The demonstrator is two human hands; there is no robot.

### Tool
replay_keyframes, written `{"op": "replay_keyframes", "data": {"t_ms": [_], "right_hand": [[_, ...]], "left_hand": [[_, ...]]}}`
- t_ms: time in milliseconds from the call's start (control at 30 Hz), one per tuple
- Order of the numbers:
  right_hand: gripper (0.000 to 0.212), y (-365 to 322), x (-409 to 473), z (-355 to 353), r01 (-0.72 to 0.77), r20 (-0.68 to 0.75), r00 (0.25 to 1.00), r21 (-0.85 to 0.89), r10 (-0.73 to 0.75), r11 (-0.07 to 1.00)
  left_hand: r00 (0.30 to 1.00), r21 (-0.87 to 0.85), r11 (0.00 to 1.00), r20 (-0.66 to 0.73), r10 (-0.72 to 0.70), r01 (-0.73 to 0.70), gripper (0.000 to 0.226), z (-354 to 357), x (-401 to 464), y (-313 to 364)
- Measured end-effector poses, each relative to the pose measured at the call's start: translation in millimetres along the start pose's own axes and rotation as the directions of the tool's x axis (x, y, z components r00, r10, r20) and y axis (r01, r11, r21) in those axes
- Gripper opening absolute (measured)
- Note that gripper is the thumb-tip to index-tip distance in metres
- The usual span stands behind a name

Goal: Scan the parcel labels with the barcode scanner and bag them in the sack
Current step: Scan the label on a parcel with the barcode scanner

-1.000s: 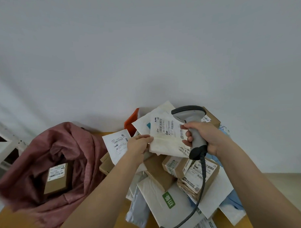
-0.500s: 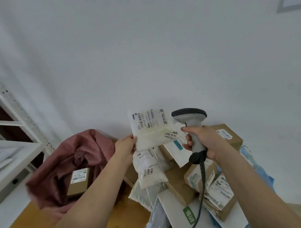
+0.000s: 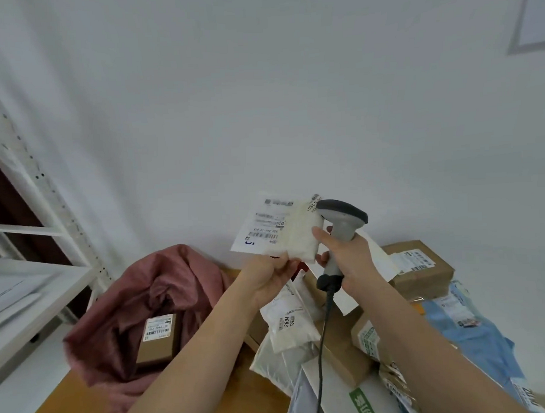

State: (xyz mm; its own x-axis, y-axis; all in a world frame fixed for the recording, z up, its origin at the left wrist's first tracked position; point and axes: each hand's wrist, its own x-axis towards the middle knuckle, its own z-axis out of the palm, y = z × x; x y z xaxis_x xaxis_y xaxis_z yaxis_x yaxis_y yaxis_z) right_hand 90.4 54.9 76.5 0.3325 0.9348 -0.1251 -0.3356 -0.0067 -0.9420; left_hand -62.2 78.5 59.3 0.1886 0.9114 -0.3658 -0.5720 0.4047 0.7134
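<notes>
Left hand (image 3: pixel 269 276) pinches a white parcel (image 3: pixel 278 229) aloft; right hand (image 3: pixel 347 256) grips the scanner (image 3: pixel 339 222) beside it, above the sack (image 3: pixel 151 303).

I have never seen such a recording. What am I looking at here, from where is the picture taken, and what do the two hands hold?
There is no machine: a person works with bare hands and wears a camera on the head, which looks forward and down. So the arms enter from the bottom edge.

The left hand pinches a flat white parcel by its lower edge and holds it up, label towards the camera. The right hand grips a grey barcode scanner beside the parcel; its cable hangs down.

On the wooden table lies a pile of parcels: brown boxes, white and blue bags. At the left is an open pink sack with one brown box inside. A white shelf stands further left.
</notes>
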Motion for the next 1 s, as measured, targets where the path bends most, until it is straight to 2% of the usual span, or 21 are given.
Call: {"op": "replay_keyframes", "data": {"t_ms": [200, 267, 400, 600, 733, 800, 900, 1000], "right_hand": [[0.023, 4, -3, -4, 0.014, 0.019, 1.000, -0.065, -0.013, 0.998], [0.024, 3, -2, -7, 0.011, 0.036, 0.999, -0.084, -0.008, 0.996], [0.025, 1, -3, -8, 0.017, 0.090, 0.996, -0.098, -0.008, 0.995], [0.012, -1, -8, 7, 0.035, 0.038, 0.999, -0.248, -0.027, 0.968], [0.003, -10, -16, 15, 0.060, 0.172, 0.985, -0.346, 0.001, 0.936], [0.011, -13, -22, 18, 0.083, 0.262, 0.964, -0.420, 0.034, 0.904], [0.010, -18, -32, 23, 0.123, 0.378, 0.922, -0.493, 0.085, 0.861], [0.013, -21, -41, 25, 0.151, 0.440, 0.890, -0.534, 0.121, 0.832]], "left_hand": [[0.994, 0.171, 0.985, 0.109, -0.026, 0.007, 0.039, -22, -8, 7], [0.996, 0.209, 0.978, 0.086, -0.022, 0.004, 0.036, -31, -10, 15], [0.998, 0.145, 0.988, 0.036, 0.050, -0.055, 0.029, -52, -9, 36], [0.978, 0.101, 0.980, -0.104, 0.181, -0.171, 0.033, -75, -8, 44], [0.960, 0.031, 0.978, -0.187, 0.209, -0.207, 0.039, -84, -6, 44], [0.953, -0.009, 0.975, -0.215, 0.213, -0.220, 0.044, -85, -5, 44], [0.943, -0.067, 0.966, -0.243, 0.226, -0.249, 0.049, -86, -4, 43], [0.934, -0.095, 0.957, -0.265, 0.240, -0.273, 0.051, -87, -4, 43]]}}
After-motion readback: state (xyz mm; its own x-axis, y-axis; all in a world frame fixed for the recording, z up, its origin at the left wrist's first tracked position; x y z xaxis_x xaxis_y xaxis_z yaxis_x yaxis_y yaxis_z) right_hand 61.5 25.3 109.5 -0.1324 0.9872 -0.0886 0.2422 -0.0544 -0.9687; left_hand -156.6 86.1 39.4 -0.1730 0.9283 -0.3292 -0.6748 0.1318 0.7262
